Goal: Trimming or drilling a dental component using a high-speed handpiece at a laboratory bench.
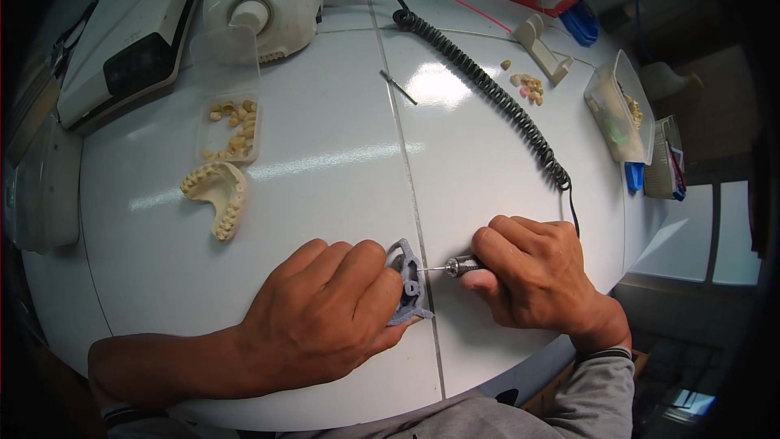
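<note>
Near the front edge of the white table, my left hand (333,305) is closed around a blue-grey dental piece (412,286) with short arms sticking out; my fingers hide much of it. From the right, my right hand (532,276) grips a dental handpiece (465,266) with a dark body and a metal nose. Its thin bur (433,269) points left and reaches the piece's right side; whether it touches, I cannot tell. Left of my hands lies a cream dental model (236,203), a horseshoe of teeth. Behind it an open clear box (258,142) holds several loose tooth crowns.
A coiled black cord (487,89) runs from the white control unit (280,0) toward my right hand. A thin metal bur (398,87) lies mid-table. Several loose crowns (528,88) sit by a cream handpiece stand (540,49). A clear tub (605,106) stands at the right edge.
</note>
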Demonstrator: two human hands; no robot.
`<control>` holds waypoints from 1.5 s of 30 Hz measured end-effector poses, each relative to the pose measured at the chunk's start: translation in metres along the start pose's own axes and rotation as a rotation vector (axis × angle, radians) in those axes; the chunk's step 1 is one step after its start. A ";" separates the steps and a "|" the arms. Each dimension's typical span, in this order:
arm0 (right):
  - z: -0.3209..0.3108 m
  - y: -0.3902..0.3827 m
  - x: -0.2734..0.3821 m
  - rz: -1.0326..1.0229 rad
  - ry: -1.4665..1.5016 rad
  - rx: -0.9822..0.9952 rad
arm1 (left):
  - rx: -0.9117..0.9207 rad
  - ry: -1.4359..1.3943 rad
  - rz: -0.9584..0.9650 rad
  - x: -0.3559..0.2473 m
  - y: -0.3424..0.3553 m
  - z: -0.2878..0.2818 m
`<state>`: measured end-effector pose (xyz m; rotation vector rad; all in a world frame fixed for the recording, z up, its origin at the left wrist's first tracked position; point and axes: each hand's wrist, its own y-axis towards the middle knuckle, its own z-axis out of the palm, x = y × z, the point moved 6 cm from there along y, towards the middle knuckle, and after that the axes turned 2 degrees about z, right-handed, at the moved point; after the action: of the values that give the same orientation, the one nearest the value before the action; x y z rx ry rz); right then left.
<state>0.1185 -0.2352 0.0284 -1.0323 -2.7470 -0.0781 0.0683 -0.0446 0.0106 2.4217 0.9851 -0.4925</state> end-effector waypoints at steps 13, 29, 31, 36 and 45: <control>0.001 0.000 0.000 0.006 0.004 0.013 | -0.003 -0.003 -0.004 0.000 0.001 -0.001; 0.001 -0.002 -0.001 0.009 0.010 0.009 | -0.007 -0.007 -0.002 0.000 0.001 -0.001; 0.002 -0.002 -0.001 0.012 0.009 0.016 | -0.005 -0.001 -0.001 0.000 0.001 -0.001; 0.001 -0.001 -0.001 0.010 0.006 0.012 | -0.007 0.003 -0.002 -0.001 0.001 -0.001; 0.001 -0.002 -0.002 0.007 0.014 0.024 | -0.010 -0.003 -0.001 -0.001 0.001 -0.002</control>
<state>0.1185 -0.2373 0.0273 -1.0315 -2.7247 -0.0508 0.0688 -0.0450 0.0129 2.4115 0.9851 -0.4899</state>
